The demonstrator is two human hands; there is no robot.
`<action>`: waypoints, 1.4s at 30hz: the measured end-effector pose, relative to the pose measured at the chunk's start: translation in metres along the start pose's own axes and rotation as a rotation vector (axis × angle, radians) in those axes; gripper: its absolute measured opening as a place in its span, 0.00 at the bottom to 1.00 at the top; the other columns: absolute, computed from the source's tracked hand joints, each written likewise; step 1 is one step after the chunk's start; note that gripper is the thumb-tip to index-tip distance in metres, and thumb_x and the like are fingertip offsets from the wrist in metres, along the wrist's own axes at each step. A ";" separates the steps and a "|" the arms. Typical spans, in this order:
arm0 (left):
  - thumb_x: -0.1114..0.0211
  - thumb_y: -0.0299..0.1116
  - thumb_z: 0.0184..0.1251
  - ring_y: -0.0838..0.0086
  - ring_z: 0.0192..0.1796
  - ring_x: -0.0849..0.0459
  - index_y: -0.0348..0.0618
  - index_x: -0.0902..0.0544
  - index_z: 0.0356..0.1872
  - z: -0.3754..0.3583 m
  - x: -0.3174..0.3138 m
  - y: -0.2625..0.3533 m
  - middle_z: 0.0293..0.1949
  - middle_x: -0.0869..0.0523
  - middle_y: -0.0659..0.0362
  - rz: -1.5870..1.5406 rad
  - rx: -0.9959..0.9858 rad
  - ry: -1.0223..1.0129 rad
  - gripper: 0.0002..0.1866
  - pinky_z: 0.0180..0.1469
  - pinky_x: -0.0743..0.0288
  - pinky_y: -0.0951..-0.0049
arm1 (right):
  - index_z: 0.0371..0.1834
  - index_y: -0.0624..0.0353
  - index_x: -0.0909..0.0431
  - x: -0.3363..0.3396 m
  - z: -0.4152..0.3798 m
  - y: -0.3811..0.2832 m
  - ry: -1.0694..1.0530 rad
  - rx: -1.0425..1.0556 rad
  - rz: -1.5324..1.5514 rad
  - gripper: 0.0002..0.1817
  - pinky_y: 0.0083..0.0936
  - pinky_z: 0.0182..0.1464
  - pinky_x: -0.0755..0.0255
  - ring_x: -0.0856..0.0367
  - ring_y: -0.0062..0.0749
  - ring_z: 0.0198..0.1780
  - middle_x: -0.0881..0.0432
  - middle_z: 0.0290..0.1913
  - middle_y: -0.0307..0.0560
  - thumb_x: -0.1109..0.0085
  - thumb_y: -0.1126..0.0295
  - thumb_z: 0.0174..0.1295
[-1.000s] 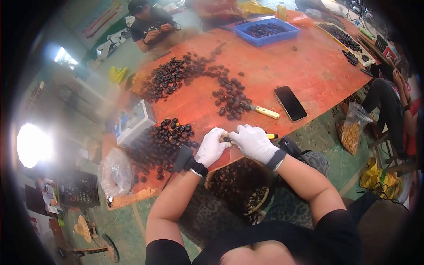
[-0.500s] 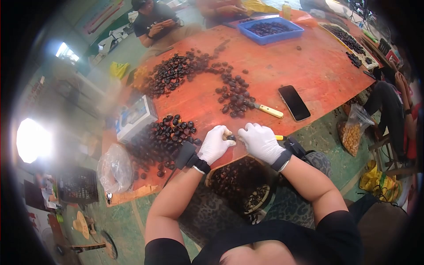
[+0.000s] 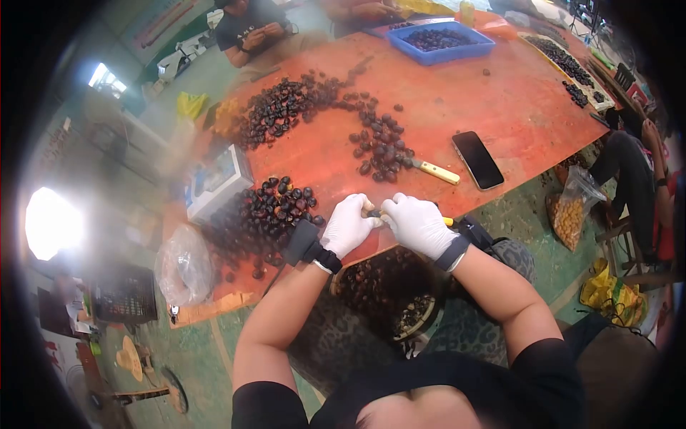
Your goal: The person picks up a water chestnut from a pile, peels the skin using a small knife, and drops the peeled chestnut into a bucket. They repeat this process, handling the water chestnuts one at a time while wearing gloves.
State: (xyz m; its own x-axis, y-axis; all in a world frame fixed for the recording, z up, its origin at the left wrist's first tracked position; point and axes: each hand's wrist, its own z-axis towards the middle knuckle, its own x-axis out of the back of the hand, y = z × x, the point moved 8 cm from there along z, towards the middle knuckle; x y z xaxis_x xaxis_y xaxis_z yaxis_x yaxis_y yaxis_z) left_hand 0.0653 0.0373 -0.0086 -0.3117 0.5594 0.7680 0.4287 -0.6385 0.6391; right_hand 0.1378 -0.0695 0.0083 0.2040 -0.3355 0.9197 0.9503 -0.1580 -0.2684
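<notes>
White-gloved, our left hand (image 3: 347, 225) pinches 1 dark nut (image 3: 374, 213) while our right hand (image 3: 416, 225) grips 1 yellow handle (image 3: 448, 222); we count 1 phone (image 3: 478, 161) right, 1 blue tray (image 3: 450, 56) far.

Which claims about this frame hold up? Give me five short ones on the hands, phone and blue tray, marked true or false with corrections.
1. The left hand and right hand wear white gloves. True.
2. The phone lies on the floor. False; the phone lies on the orange table.
3. The blue tray is empty. False; the blue tray holds dark pieces.
4. A small dark item shows at the left hand's fingertips. True.
5. A cream-handled tool lies near the phone. True.
</notes>
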 end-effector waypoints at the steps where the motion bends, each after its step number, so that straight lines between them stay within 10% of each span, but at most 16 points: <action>1: 0.23 0.33 0.51 0.55 0.41 0.17 0.34 0.21 0.35 0.001 -0.001 -0.001 0.37 0.18 0.47 0.004 -0.001 -0.002 0.18 0.47 0.23 0.62 | 0.39 0.54 0.25 0.000 0.000 0.001 -0.007 -0.005 0.000 0.08 0.39 0.35 0.21 0.16 0.43 0.38 0.22 0.36 0.47 0.42 0.64 0.62; 11: 0.28 0.30 0.54 0.54 0.42 0.17 0.36 0.20 0.34 -0.003 0.009 0.001 0.36 0.17 0.47 -0.023 -0.060 0.039 0.12 0.46 0.23 0.60 | 0.41 0.54 0.24 -0.001 -0.004 0.005 -0.102 -0.050 -0.100 0.08 0.40 0.38 0.21 0.16 0.44 0.41 0.21 0.37 0.50 0.45 0.63 0.65; 15: 0.41 0.24 0.54 0.51 0.41 0.18 0.41 0.18 0.34 -0.008 0.054 -0.021 0.36 0.16 0.47 0.474 -0.152 0.195 0.07 0.47 0.25 0.54 | 0.41 0.54 0.25 0.013 -0.007 0.024 -0.044 -0.112 -0.029 0.09 0.41 0.37 0.22 0.16 0.46 0.39 0.21 0.36 0.50 0.45 0.62 0.66; 18: 0.32 0.31 0.54 0.50 0.46 0.19 0.41 0.18 0.37 -0.001 0.066 -0.024 0.39 0.17 0.47 0.538 -0.026 0.088 0.10 0.51 0.24 0.55 | 0.41 0.53 0.26 0.015 -0.007 0.032 -0.001 -0.125 -0.016 0.09 0.42 0.37 0.22 0.16 0.47 0.39 0.21 0.35 0.51 0.45 0.61 0.66; 29: 0.34 0.20 0.57 0.62 0.46 0.14 0.39 0.21 0.44 0.064 0.024 -0.018 0.42 0.14 0.53 0.022 -0.096 0.394 0.13 0.50 0.22 0.69 | 0.41 0.53 0.26 0.013 -0.006 0.032 0.032 -0.133 -0.027 0.09 0.42 0.35 0.22 0.16 0.45 0.38 0.21 0.35 0.51 0.45 0.61 0.66; 33: 0.40 0.21 0.65 0.80 0.47 0.18 0.36 0.19 0.53 0.030 0.018 -0.018 0.48 0.13 0.60 -0.538 -0.016 0.026 0.15 0.49 0.23 0.76 | 0.41 0.53 0.26 0.016 -0.007 0.031 0.039 -0.123 0.010 0.09 0.42 0.35 0.22 0.17 0.46 0.38 0.22 0.35 0.50 0.44 0.61 0.66; 36: 0.37 0.22 0.65 0.78 0.47 0.16 0.34 0.19 0.55 0.003 0.002 -0.033 0.48 0.13 0.58 -0.602 0.240 -0.170 0.16 0.50 0.22 0.75 | 0.41 0.53 0.26 0.016 -0.008 0.023 0.034 -0.096 0.023 0.09 0.41 0.35 0.23 0.17 0.46 0.38 0.22 0.35 0.50 0.43 0.60 0.66; 42: 0.30 0.22 0.57 0.71 0.46 0.15 0.36 0.16 0.49 -0.010 0.006 -0.021 0.46 0.14 0.55 -0.326 -0.012 0.009 0.17 0.50 0.21 0.72 | 0.38 0.52 0.26 0.013 -0.002 -0.002 0.088 0.059 -0.038 0.09 0.39 0.34 0.23 0.19 0.42 0.38 0.24 0.34 0.45 0.41 0.61 0.62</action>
State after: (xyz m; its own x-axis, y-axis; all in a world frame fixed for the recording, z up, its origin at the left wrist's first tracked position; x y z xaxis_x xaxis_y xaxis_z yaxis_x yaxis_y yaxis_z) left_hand 0.0464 0.0486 -0.0169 -0.4387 0.7308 0.5229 0.2951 -0.4325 0.8520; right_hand 0.1385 -0.0756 0.0203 0.1490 -0.4109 0.8995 0.9696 -0.1180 -0.2145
